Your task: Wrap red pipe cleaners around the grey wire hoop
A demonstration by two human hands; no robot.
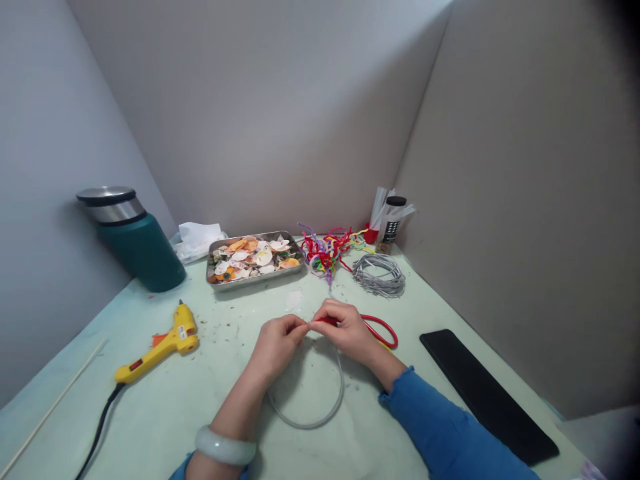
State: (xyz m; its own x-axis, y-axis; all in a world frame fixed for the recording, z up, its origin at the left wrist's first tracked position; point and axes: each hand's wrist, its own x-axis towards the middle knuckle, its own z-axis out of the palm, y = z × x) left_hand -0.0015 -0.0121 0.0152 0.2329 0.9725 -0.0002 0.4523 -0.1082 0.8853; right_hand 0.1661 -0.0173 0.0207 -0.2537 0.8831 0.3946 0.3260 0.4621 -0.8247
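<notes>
My left hand [280,343] is closed in a pinch, its fingertips meeting those of my right hand [345,327] above the middle of the table. Between them they hold a grey wire [320,425] bent into a large loop that hangs down toward me. The wire's ends are hidden by my fingers. My right hand is closed too, with a bit of red showing at its fingers. Behind it a red looped handle [393,333] sticks out beside something yellow; the rest of that tool is covered by the hand.
At the back are a metal tray [240,285] of shells, tangled colourful pipe cleaners [327,253], a grey wire coil [380,277] and a black-capped jar [393,227]. Left stand a green bottle [143,253] and yellow glue gun [160,350]; a black strip [485,397] lies right.
</notes>
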